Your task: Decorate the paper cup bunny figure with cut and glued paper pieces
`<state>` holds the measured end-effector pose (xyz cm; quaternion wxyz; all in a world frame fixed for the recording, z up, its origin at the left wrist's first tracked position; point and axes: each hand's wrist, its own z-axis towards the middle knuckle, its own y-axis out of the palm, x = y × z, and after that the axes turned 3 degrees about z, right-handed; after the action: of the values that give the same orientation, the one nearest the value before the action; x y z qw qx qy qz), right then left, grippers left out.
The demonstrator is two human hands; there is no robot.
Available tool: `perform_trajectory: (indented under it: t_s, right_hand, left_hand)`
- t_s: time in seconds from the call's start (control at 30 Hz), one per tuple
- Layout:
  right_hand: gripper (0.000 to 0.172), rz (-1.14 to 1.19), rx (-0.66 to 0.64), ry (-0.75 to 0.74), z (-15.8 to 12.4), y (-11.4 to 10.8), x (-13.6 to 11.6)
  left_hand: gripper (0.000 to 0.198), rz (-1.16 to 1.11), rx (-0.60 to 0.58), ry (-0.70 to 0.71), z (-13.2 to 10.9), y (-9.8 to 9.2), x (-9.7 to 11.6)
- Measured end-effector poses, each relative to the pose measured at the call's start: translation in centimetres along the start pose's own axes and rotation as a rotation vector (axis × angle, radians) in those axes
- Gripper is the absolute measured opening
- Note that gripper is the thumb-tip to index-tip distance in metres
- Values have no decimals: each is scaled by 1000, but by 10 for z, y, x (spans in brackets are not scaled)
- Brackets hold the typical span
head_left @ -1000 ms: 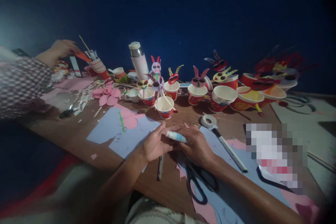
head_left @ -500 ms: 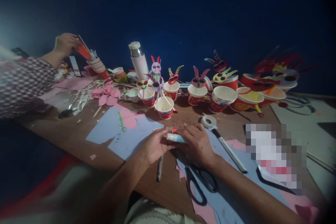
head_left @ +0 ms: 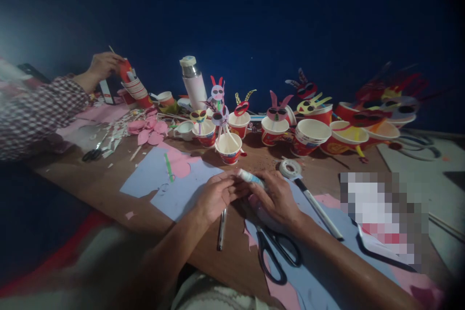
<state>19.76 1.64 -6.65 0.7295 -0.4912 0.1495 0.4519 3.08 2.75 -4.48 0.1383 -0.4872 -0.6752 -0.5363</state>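
Observation:
My right hand (head_left: 276, 197) is closed around a small white and light-blue tube (head_left: 250, 178), which looks like glue and tilts up to the left. Close against it, my left hand (head_left: 217, 197) has its fingertips pressed together near the tube's tip; what they hold is too small to make out. Black-handled scissors (head_left: 272, 261) lie below my right hand. A silver pen (head_left: 222, 230) rests on the table under my left hand. Sheets of blue paper (head_left: 143, 174) and pink paper pieces (head_left: 179, 168) are around my hands.
Paper cups (head_left: 228, 147) with paper animal faces line the back. A flask (head_left: 194, 87), a tape roll (head_left: 290, 168), a marker (head_left: 319, 209) and pink cutouts (head_left: 154, 131) are on the table (head_left: 83, 193). At left, another person's hand (head_left: 103, 65) holds something red above stacked cups.
The tube has tilted, its left tip now higher. The red piece between my hands no longer shows. The other person's hand has moved right, bringing the red thing over the stacked cups.

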Motion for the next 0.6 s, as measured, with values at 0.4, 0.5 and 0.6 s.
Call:
perform_trajectory:
  t_s: [0.4,0.5,0.6]
  right_hand:
    - [21,265,-103,108,-2,0,-9]
    - [22,323,-129,119,-2,-1,-9]
    - [23,351,-103,155,-1,-2,-10]
  left_hand:
    - [21,16,-4,2,4,2,-8]
    - [19,27,16,20,4,2,-9]
    - [13,29,77,53,3,3,-8]
